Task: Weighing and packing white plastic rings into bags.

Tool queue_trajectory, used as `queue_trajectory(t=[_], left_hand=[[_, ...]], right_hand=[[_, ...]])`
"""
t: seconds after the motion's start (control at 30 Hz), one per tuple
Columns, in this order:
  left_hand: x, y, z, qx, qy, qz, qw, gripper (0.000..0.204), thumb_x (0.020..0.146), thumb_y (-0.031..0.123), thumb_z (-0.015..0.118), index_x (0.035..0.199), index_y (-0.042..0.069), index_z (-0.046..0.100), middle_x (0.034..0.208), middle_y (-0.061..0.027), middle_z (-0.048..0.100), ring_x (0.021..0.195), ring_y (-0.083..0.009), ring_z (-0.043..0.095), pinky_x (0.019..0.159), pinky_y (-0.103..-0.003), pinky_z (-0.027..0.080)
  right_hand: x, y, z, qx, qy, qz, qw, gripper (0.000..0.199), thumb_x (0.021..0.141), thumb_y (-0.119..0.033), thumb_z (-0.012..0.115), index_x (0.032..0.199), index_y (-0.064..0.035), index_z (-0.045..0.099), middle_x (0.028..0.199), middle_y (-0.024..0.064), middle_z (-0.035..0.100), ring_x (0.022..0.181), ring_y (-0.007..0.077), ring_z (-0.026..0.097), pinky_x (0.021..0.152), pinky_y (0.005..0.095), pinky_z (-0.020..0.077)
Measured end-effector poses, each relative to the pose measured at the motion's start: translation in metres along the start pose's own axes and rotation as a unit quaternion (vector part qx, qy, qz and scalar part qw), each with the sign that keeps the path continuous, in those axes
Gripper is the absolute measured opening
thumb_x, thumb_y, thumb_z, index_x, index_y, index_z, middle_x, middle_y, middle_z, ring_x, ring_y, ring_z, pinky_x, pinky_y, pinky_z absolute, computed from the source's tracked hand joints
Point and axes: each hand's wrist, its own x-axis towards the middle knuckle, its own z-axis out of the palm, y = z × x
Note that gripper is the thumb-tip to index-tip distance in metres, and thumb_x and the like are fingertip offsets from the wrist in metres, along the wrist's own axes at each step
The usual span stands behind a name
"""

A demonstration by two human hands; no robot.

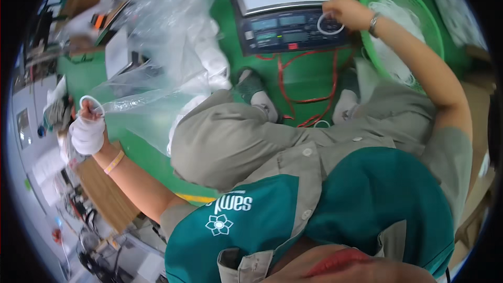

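My left hand (93, 112) is raised at the far left, its fingers closed on a thin white ring (91, 97). Several more white rings (86, 135) are stacked around that hand below the fingers. A clear plastic bag (139, 102) stretches toward it; whether the fingers grip the film too, I cannot tell. My right hand (346, 13) pinches another white ring (331, 33) in front of the control panel of a digital scale (285, 34). To its right, a green basket (439, 34) holds a pile of white rings (401, 36).
Bundled white items (212, 55) lie in plastic film left of the scale. Red cables (309, 102) run over the green floor (230, 10) between my shoes. A wooden surface (107, 194) and cluttered equipment stand at the left. One loose ring (322, 122) lies near my right shoe.
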Motion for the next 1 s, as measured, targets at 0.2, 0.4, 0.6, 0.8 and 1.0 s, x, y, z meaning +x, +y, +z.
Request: queue_trajectory(t=[0.2, 0.4, 0.6, 0.8, 1.0], left_hand=[[0.078, -0.109, 0.076, 0.038, -0.004, -0.122, 0.992, 0.033, 0.089, 0.014, 0.036, 0.11, -0.004, 0.054, 0.105, -0.0167, 0.058, 0.092, -0.0281, 0.058, 0.083, -0.037, 0.047], [0.048, -0.008, 0.212, 0.357, -0.156, 0.112, 0.914, 0.031, 0.074, -0.006, 0.042, 0.103, -0.006, 0.055, 0.096, -0.0152, 0.061, 0.082, -0.0228, 0.058, 0.077, -0.033, 0.046], [-0.039, 0.053, 0.328, 0.539, -0.43, 0.169, 0.704, 0.03, 0.063, -0.002, 0.047, 0.092, 0.001, 0.055, 0.082, -0.0192, 0.061, 0.081, -0.0344, 0.059, 0.071, -0.037, 0.045], [-0.108, 0.074, 0.383, 0.357, -0.558, 0.117, 0.74, 0.047, 0.064, -0.004, 0.057, 0.109, 0.006, 0.048, 0.084, -0.0104, 0.057, 0.074, -0.0199, 0.056, 0.064, -0.028, 0.044], [-0.107, 0.072, 0.386, 0.032, -0.487, -0.158, 0.858, 0.057, 0.065, -0.009, 0.043, 0.121, 0.0, 0.041, 0.105, -0.0092, 0.055, 0.087, -0.0148, 0.057, 0.075, -0.026, 0.047]], right_hand=[[-0.14, -0.029, -0.121, 0.24, 0.264, 0.252, 0.9, 0.011, 0.084, -0.014, 0.056, 0.086, -0.0034, 0.056, 0.069, -0.0009, 0.053, 0.06, 0.0067, 0.047, 0.053, 0.0184, 0.0391], [-0.299, -0.025, 0.027, 0.386, 0.247, 0.495, 0.738, 0.02, 0.084, -0.028, 0.057, 0.076, -0.0096, 0.056, 0.064, -0.0057, 0.052, 0.049, 0.004, 0.04, 0.044, 0.0196, 0.033], [-0.347, -0.034, 0.199, 0.16, 0.134, 0.679, 0.704, 0.068, 0.064, -0.051, 0.071, 0.104, -0.0021, 0.044, 0.098, 0.0204, 0.055, 0.09, 0.0347, 0.056, 0.074, 0.0402, 0.0463], [-0.356, 0.017, 0.294, 0.159, 0.172, 0.63, 0.741, 0.033, 0.077, -0.034, 0.061, 0.096, -0.0099, 0.049, 0.096, 0.0169, 0.055, 0.084, 0.0341, 0.056, 0.07, 0.0418, 0.0455], [-0.38, 0.004, 0.242, 0.142, 0.421, 0.488, 0.751, 0.007, 0.078, -0.008, 0.051, 0.075, -0.0044, 0.056, 0.074, 0.0148, 0.055, 0.068, 0.0288, 0.052, 0.063, 0.0342, 0.0428]])
